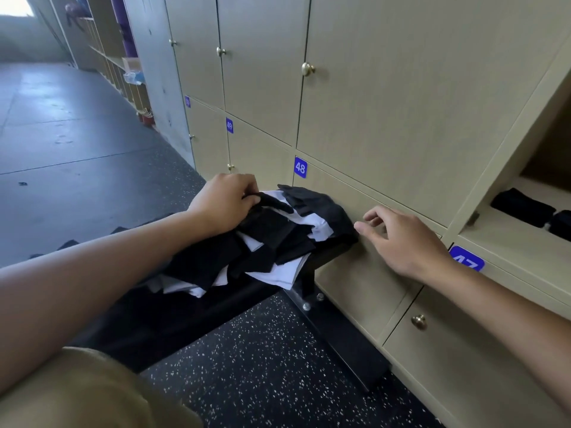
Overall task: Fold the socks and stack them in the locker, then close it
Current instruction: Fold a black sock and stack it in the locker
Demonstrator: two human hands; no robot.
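Observation:
A heap of black and white socks (pixel 272 239) lies on the end of a black bench (pixel 191 313) in front of the lockers. My left hand (pixel 227 202) rests on the heap's far left side, its fingers closed on a black sock (pixel 273 202). My right hand (pixel 404 239) hovers just right of the heap, fingers apart, holding nothing. At the right edge an open locker (pixel 506 239) shows two folded black socks (pixel 522 206) lying on its shelf.
Beige locker doors with brass knobs (pixel 308 68) and blue number tags 48 (pixel 300 167) and 49 fill the wall behind the bench. Speckled black floor (pixel 262 372) lies below. My knee in tan cloth (pixel 92 393) is at the bottom left.

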